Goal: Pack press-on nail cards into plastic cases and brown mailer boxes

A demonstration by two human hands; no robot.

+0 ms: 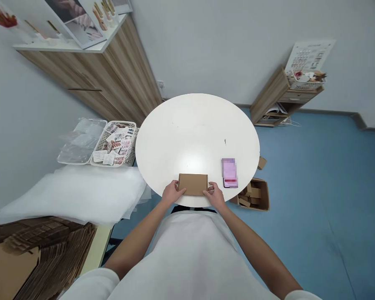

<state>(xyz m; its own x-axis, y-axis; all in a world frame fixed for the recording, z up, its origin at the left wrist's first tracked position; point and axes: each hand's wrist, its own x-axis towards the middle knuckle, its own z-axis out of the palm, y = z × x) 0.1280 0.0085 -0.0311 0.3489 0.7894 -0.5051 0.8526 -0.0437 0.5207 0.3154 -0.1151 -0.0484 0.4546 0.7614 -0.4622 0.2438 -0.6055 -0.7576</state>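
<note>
A small, flat brown cardboard box lies closed at the near edge of the white oval table. My left hand grips its left end, thumb on the near top corner and fingers at the side. At the opposite end my right hand holds it the same way, thumb on the near right corner and fingers curled by the edge. A phone, its screen blurred out, rests on the table to the right of the box.
Left of the table are a white basket of small packaged items, clear bags, white sheets and stacked flat cardboard. An open carton of small boxes stands on the floor at right. Cabinets stand behind.
</note>
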